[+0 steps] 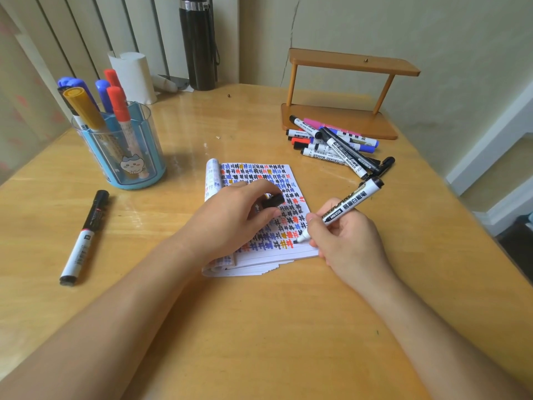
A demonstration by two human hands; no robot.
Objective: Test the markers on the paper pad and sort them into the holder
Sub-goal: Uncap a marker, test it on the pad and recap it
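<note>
Holding several capped markers [116,103], the holder [153,157] stands upright; left hand [230,217] pinches a cap [272,201], right hand [346,241] grips a marker [350,207].

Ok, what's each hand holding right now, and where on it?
The right hand grips the black whiteboard marker low on its barrel, near the tip. The left hand pinches a black cap between thumb and fingers.

My left hand [230,219] resting on the pad [256,171], fingers pinching a cap [272,201], my right hand [344,241] at its right edge, gripping a marker [347,207]
</note>
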